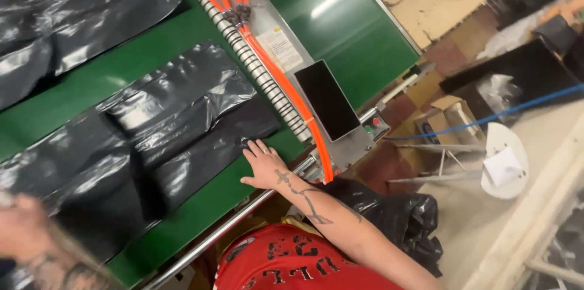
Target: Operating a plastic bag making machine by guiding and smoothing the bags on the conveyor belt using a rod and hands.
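Black plastic bag (182, 126) lies flat on the green conveyor belt (201, 205), just left of the roller strip (255, 65). Right hand (264, 165) rests flat on the bag's edge nearest the roller strip, fingers spread open, gripping nothing. Left hand (24, 229) sits at the bag's far end from the rollers, blurred; can't tell its fingers. Bag looks thin, light, floppy, slick. Judgement: pinch an edge or corner with 2 fingers, don't press.
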